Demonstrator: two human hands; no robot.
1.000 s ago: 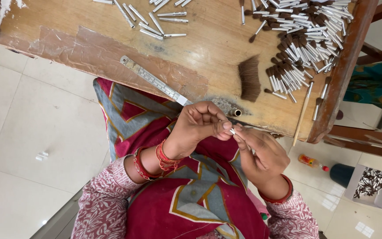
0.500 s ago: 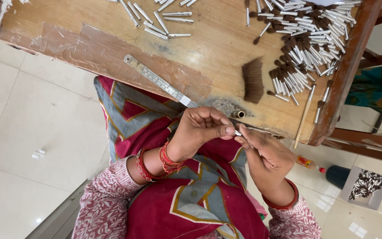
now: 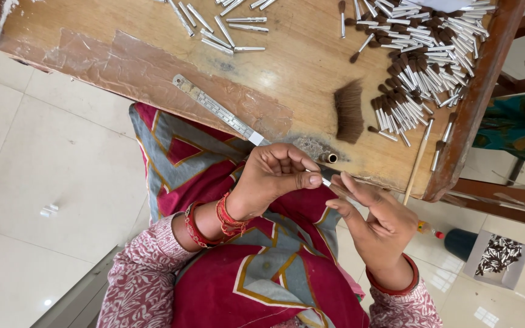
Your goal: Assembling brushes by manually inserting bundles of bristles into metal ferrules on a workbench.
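My left hand (image 3: 271,179), with red bangles at the wrist, pinches a small silver ferrule (image 3: 325,181) between thumb and fingertips, above my lap. My right hand (image 3: 375,222) meets it from the right, its fingers stretched out and touching the same piece, where a dark tip shows. Both hands hover just in front of the wooden table's (image 3: 153,67) near edge. A short brass tube (image 3: 329,158) lies on the table right behind my left hand. A fan of dark bristles (image 3: 350,109) lies a little farther back.
A metal ruler (image 3: 217,110) lies slanted near the table edge. Several empty silver ferrules (image 3: 217,27) lie at the back; a heap of bristled brush heads (image 3: 420,61) fills the right. A thin stick (image 3: 418,161) lies right. A box (image 3: 496,258) and a bottle (image 3: 460,243) stand on the floor.
My hands stay joined on the small piece. The right hand's fingers have straightened and slid along it, and the view has shifted slightly.
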